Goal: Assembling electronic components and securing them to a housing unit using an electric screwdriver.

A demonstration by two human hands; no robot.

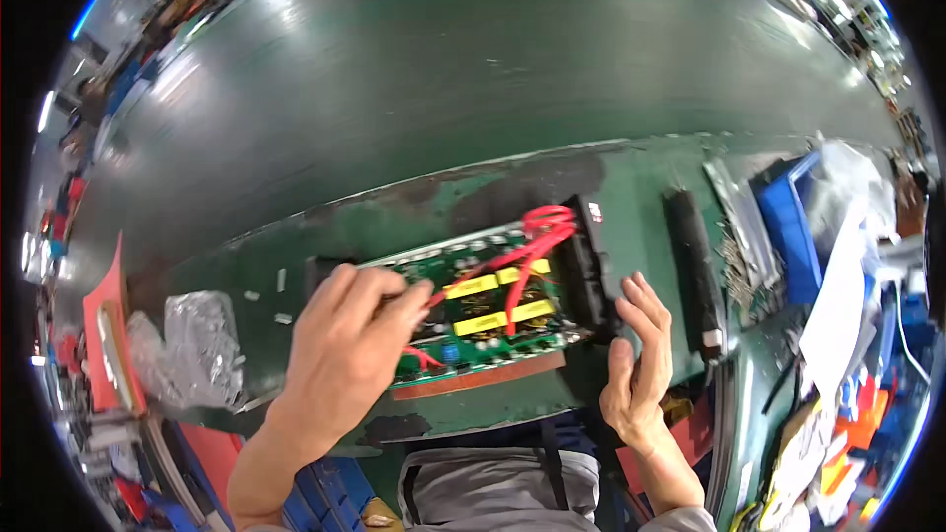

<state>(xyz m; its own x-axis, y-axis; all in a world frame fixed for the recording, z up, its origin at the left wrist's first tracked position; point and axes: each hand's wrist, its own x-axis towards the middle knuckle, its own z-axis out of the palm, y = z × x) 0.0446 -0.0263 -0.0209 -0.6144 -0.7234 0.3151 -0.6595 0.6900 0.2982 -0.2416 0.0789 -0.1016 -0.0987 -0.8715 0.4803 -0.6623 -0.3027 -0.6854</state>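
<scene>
A green circuit board (426, 265) with yellow-wrapped blocks (504, 317) lies on the bench in front of me. A black end panel (588, 271) stands along its right side. From a looped bundle of red wires (548, 227) at the upper right, one strand runs left across the board. My left hand (340, 360) is over the board's left part, its fingers closed at the end of that red wire; the fingertips partly hide it. Close to the panel's lower right is my right hand (641, 365), fingers stretched out and holding nothing.
A black cylindrical tool (696, 271) lies right of the board, near scattered screws (739, 276) and a blue bin (791, 227). Clear plastic bags (202, 350) and a red folder (108, 335) are at left. A brown strip (480, 376) lies along the board's near edge.
</scene>
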